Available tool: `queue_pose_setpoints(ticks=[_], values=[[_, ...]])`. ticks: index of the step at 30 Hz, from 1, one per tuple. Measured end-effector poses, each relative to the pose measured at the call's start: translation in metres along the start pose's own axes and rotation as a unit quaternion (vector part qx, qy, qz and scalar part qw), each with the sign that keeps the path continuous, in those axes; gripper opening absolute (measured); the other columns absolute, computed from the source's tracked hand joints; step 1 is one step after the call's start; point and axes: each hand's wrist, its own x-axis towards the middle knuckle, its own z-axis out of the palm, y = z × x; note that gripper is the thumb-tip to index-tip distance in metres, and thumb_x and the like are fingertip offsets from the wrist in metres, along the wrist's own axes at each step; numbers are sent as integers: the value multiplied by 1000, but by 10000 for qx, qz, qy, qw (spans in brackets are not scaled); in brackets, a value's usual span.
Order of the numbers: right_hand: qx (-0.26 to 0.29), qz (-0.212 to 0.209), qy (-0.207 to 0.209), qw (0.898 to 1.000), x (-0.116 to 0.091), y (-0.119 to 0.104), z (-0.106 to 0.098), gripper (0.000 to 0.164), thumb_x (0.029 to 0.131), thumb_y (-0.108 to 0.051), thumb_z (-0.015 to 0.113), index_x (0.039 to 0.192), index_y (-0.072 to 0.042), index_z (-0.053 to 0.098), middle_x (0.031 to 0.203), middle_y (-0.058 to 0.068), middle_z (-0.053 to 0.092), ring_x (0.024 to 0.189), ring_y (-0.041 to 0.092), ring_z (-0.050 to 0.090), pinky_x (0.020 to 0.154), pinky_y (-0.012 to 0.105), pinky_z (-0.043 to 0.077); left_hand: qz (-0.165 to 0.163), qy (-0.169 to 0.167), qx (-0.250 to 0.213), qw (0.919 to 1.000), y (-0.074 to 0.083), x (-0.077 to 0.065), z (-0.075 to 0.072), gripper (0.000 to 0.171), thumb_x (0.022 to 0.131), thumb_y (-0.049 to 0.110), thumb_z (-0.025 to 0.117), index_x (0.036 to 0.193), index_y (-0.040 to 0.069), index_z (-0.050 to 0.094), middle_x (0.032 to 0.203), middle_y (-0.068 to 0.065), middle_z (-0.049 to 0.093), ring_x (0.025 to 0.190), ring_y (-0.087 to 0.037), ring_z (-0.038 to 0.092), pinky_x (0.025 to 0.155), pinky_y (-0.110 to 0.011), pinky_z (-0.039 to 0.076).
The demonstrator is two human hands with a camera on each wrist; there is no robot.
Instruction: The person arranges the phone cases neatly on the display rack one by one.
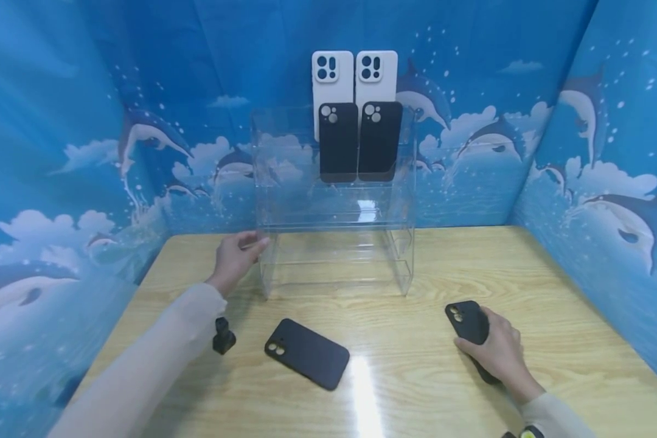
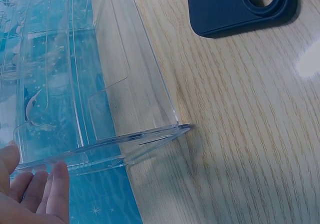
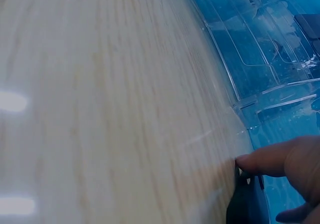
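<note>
A clear acrylic display stand with stepped tiers stands at the back middle of the table. At its left side edge is my left hand, thumb and fingers pinching the side panel. My right hand grips a black phone case at the right of the table, thumb on one long edge and fingers on the other. Only a dark part of that case shows beside the fingers in the right wrist view. Another black phone case lies flat in front of the stand, camera holes toward the left.
Two white phone cases stand on the top tier, with two black phone cases in front of them on the tier below, right of centre. Blue dolphin-print curtains enclose the wood-grain table at the back and sides.
</note>
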Motion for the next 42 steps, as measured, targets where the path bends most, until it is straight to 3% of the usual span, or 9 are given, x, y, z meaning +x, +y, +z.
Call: queue_pose_setpoints(ticks=[13,25,33,42], values=[[-64,217,-17,9997,7,-4,-2,93,75,-29,76,143,11,26,135,40,31,111,55,34,85,66,37,-49,95,52,9999,1,0,0,57,94,36,62,141,9,47,143,-12,48,120,-29,56,94,-39,55],[384,69,27,9992,9,-19,-10,94,79,-28,75,143,14,22,136,41,26,113,52,31,86,63,40,-144,-58,-96,9998,2,0,0,57,95,34,61,144,10,43,145,-13,46,124,-28,53,94,-38,55],[710,-135,232,9971,15,-41,-24,92,83,-26,71,146,14,17,139,40,22,113,48,32,82,55,43,-100,6,-64,9999,1,0,0,59,94,36,62,143,9,45,144,-12,47,124,-28,53,95,-39,54],[1374,-162,318,9899,23,-76,-33,96,85,-29,71,151,5,10,141,35,20,121,46,33,92,59,42,-55,-26,-137,9999,1,0,-1,60,93,36,63,143,8,45,144,-13,47,123,-29,54,95,-40,54]])
